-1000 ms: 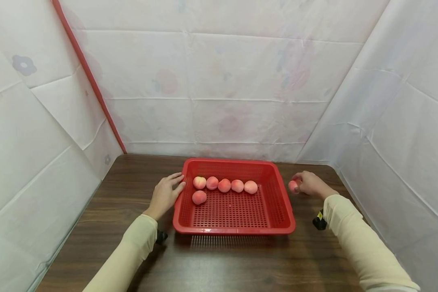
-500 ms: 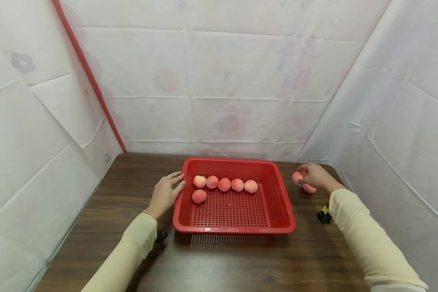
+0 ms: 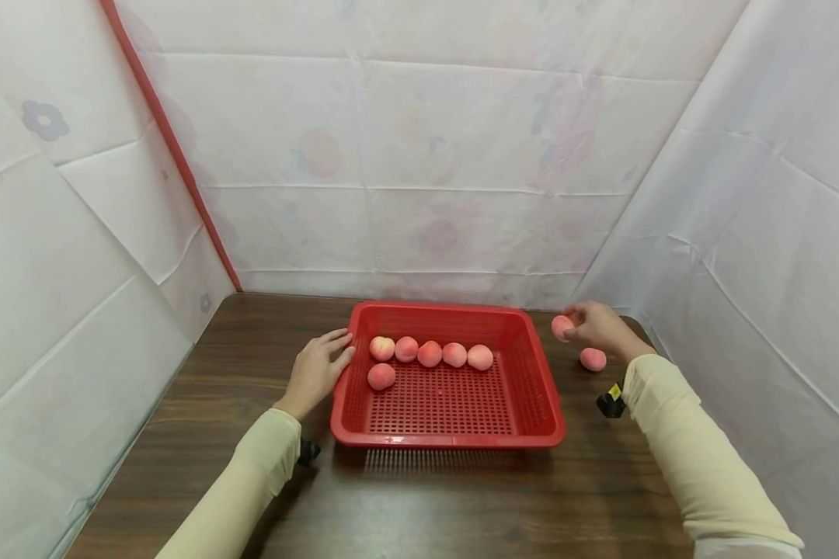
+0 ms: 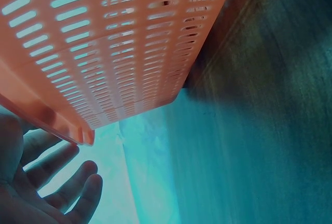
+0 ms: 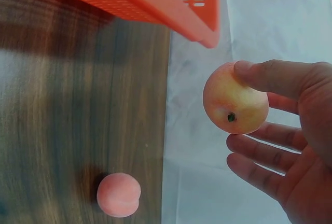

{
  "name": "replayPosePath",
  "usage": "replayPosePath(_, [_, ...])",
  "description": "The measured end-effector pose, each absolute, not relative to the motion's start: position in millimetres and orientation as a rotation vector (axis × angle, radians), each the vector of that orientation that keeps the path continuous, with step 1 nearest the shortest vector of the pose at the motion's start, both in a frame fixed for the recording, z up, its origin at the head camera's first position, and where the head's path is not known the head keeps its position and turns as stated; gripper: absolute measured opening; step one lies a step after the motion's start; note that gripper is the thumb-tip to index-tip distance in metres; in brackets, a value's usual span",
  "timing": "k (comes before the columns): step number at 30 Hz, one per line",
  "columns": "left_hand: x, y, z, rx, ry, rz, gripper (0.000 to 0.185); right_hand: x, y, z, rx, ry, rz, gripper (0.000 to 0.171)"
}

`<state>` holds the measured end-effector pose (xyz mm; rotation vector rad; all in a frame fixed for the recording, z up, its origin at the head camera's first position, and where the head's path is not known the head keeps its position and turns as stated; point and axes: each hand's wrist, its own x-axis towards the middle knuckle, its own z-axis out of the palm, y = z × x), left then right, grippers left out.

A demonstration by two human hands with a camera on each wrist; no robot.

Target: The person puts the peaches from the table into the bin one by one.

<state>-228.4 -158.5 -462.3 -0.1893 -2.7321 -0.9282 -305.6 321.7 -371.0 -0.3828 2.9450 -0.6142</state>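
A peach (image 5: 234, 98) is pinched between the thumb and fingers of my right hand (image 3: 597, 324), to the right of the red plastic basket (image 3: 454, 441). That peach (image 3: 562, 328) is off the table in the right wrist view, a dark stem spot on its yellowish side. On the table below the hand lies another peach (image 3: 593, 359). My left hand (image 3: 315, 376) rests at the basket's left rim with its fingers fairly straight and spread. In the left wrist view those fingers (image 4: 62, 167) are beside the rim's corner. Inside the basket, several peaches (image 3: 429, 354) form a row along the back, and one peach (image 3: 381, 376) sits before the leftmost.
The basket stands on a dark wooden table (image 3: 419, 512). White patterned sheeting (image 3: 405, 155) encloses the back and both sides. Small black wrist devices hang below each sleeve, one device (image 3: 611, 401) near the right hand.
My right hand has lifted a peach off the table, moving first right and back, then left toward the basket. The other peach behind it came into view. The left hand stays put.
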Motion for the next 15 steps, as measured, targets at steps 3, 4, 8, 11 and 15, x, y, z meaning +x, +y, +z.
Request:
replayPosePath(3, [-228, -159, -462, -0.186, -2.735, -0.930, 0.042, -306, 317, -368, -0.404, 2.960, -0.632, 0.037])
replayPosePath(4, [-228, -159, -462, -0.188, -2.734, -0.929, 0.042, -306, 316, -368, -0.406, 2.965, -0.638, 0.037])
replayPosePath(8, [-228, -159, -463, -0.195, -2.727, -0.925, 0.041, -307, 309, -365, -0.423, 2.977, -0.647, 0.038])
replayPosePath(11, [-228, -159, -464, -0.197, -2.724, -0.923, 0.041, -307, 303, -362, -0.444, 2.979, -0.655, 0.037])
replayPosePath(15, [-228, -160, -464, -0.200, -2.720, -0.927, 0.041, -308, 296, -360, -0.468, 2.981, -0.659, 0.038])
